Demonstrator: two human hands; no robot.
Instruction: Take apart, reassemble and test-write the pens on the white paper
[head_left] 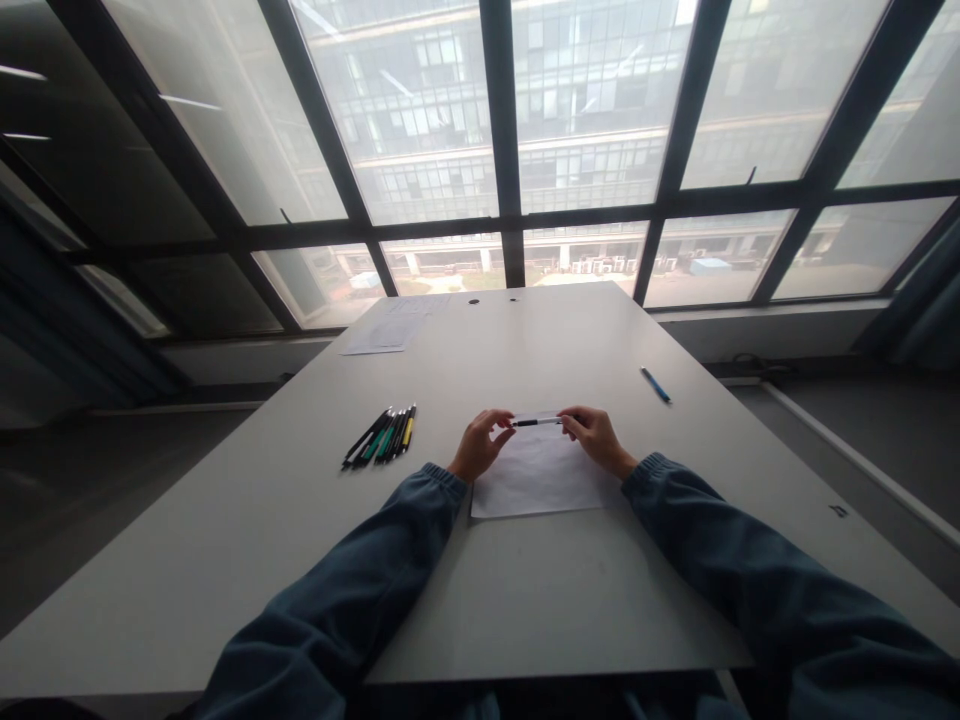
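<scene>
A pen [537, 422] with a black grip and a pale barrel is held level between both hands. My left hand [482, 443] pinches its dark end between thumb and fingers. At the pale end, my right hand [594, 438] closes its fingers around the barrel and hides the tip there. Below the pen lies a white sheet of paper [544, 485] on the table. To the left of my left hand rests a bunch of pens [381, 437], mostly black, with green and yellow ones among them.
A single blue pen [656, 386] lies to the right on the white table [555, 590]. Printed papers [382, 335] are at the far left corner. A small dark item [838, 511] sits near the right edge. Tall windows [585, 110] stand beyond the table.
</scene>
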